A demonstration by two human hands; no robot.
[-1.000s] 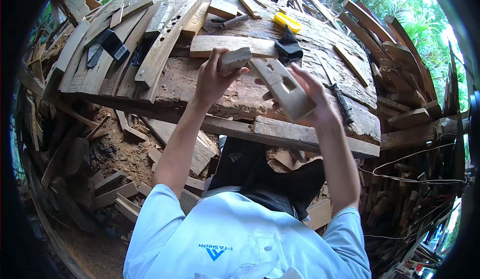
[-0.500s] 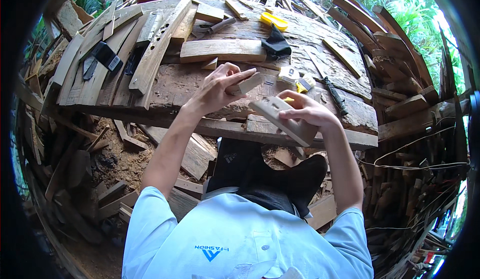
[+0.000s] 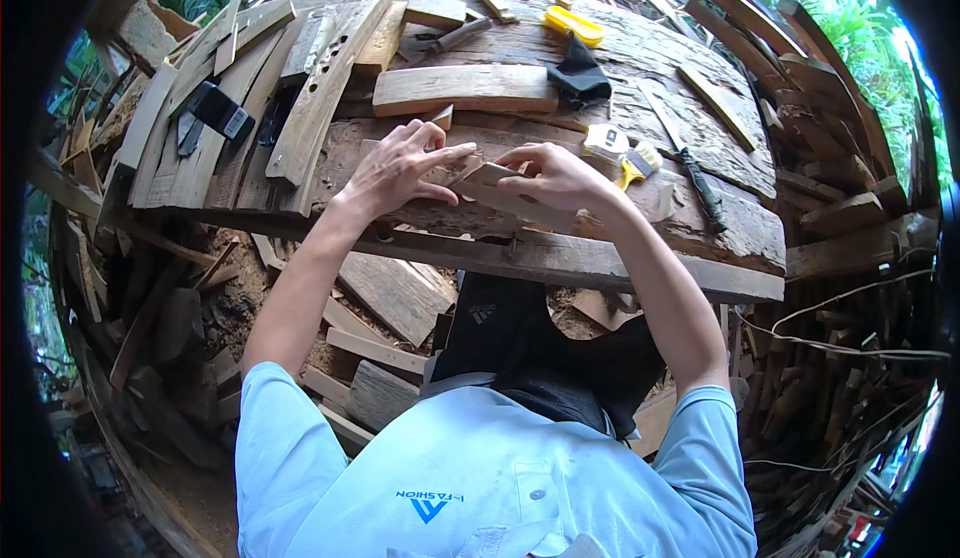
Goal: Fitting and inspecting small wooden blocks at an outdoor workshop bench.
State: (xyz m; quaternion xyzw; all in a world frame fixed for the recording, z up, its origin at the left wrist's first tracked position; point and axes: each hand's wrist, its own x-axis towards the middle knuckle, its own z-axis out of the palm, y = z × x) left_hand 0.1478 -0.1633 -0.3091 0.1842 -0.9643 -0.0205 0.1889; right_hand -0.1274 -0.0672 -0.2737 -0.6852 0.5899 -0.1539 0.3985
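Observation:
My left hand (image 3: 400,170) is over the near part of the workbench, thumb and index finger spread apart beside the end of a pale wooden block (image 3: 520,208). My right hand (image 3: 556,178) closes on the block from the other side, fingers bent over its top. A smaller flat wood piece (image 3: 492,173) lies against the block under the right fingertips; how the two meet is partly hidden. Just beyond the left fingers is a small wood wedge (image 3: 443,116). To the right of my right hand are a white tape measure (image 3: 606,142) and a yellow-handled brush (image 3: 638,163).
A thick wooden beam (image 3: 465,90) lies across the bench (image 3: 700,273). Around it are a dark cloth (image 3: 580,76), a yellow case (image 3: 574,26), a dark-handled saw-like tool (image 3: 703,193), a black phone-like device (image 3: 220,111) and a plank with holes (image 3: 325,93). Scrap wood surrounds the bench.
Both hands have come closer together, and the two wood pieces now meet. My left fingers have spread from the piece they held. The view has shifted slightly.

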